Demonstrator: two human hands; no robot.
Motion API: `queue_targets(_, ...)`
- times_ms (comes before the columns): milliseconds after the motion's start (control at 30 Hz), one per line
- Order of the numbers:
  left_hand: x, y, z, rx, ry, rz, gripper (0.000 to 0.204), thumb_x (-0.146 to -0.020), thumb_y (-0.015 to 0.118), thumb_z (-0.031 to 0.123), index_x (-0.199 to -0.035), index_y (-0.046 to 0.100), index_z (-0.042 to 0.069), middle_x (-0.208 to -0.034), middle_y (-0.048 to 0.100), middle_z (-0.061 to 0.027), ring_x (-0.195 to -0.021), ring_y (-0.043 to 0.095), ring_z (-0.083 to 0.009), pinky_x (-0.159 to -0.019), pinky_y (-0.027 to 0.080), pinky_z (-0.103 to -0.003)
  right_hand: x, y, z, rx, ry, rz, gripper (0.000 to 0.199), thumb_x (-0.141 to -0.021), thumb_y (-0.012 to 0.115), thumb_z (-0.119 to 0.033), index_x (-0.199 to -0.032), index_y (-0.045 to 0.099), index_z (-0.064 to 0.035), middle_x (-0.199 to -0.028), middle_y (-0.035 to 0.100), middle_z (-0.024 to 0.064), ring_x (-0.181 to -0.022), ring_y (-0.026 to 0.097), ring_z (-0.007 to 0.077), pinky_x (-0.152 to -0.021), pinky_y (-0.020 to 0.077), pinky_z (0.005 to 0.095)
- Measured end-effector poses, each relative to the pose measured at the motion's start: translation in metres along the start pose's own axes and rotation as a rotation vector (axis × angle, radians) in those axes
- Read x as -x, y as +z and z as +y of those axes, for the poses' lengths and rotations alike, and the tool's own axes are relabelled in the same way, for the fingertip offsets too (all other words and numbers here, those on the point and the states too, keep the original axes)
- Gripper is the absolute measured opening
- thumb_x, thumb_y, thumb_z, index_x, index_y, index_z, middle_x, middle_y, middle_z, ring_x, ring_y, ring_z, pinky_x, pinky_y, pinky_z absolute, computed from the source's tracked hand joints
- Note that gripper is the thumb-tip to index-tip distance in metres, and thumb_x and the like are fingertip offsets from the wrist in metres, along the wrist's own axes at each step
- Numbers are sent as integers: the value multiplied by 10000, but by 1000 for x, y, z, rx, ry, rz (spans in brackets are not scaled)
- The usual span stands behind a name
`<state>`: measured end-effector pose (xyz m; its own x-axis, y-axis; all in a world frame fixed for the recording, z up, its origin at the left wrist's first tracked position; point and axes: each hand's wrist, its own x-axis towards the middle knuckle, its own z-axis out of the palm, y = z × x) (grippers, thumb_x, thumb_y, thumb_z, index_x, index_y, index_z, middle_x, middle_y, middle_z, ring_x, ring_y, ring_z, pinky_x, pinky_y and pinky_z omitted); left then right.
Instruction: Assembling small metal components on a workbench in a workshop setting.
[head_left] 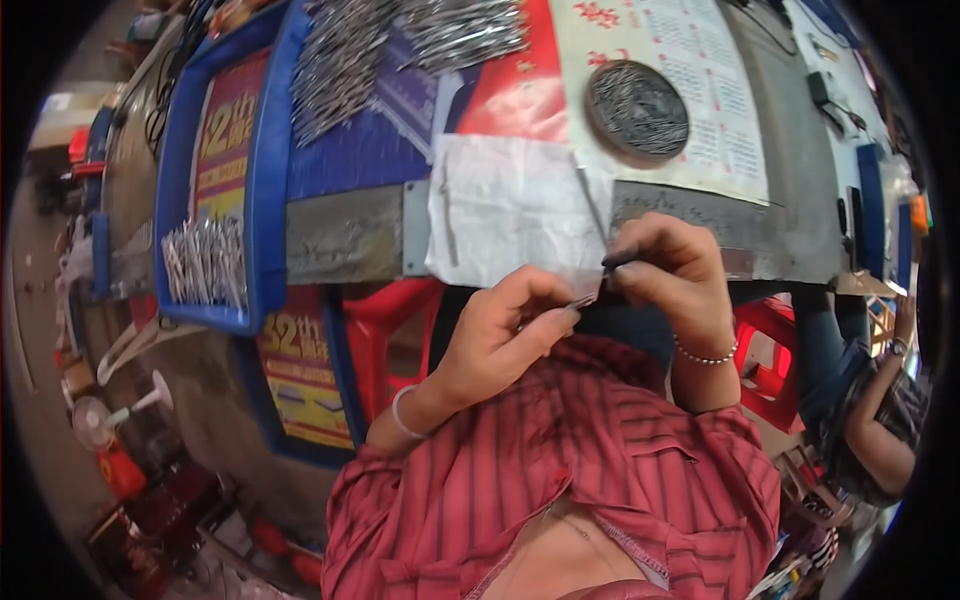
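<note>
The small part (588, 297) pinched between the left hand (505, 330) and right hand (668, 270) looks like dull grey metal. The white sheet (510, 205) is matt, creased paper. The round dish (637, 110) and loose pins (345, 55) are shiny metal. The table edge (345, 245) is scuffed, matt grey metal; the tray rim (268, 170) is glossy blue plastic.

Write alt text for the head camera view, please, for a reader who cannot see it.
Two bare hands, left hand and right hand, pinch a small thin metal piece between them at the edge of a worktable. Piles of metal pins and a round tray lie beyond.
</note>
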<state>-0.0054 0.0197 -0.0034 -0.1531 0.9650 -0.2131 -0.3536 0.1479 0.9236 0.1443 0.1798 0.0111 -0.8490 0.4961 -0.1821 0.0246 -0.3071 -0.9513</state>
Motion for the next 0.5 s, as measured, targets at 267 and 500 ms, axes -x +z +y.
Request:
queue_targets(267, 2, -4, -5, -61, 58, -8, 162, -919, 557, 71, -1056, 533, -10, -872, 593, -52, -708, 532, -47, -608, 437, -175, -2, 6, 1, -118, -9, -164, 133, -821, 557, 46, -947, 596, 31, -858, 586, 38, -745, 534, 73, -643, 418, 202)
queue_targets(500, 0, -4, -3, -68, 53, 44, 133, -883, 591, 44, -1006, 576, -3, -811, 597, -27, -711, 545, -52, -649, 457, -210, -5, 9, 2, -191, 47, -135, 154, -781, 559, 24, -925, 507, 12, -798, 523, 23, -728, 509, 79, -663, 417, 212)
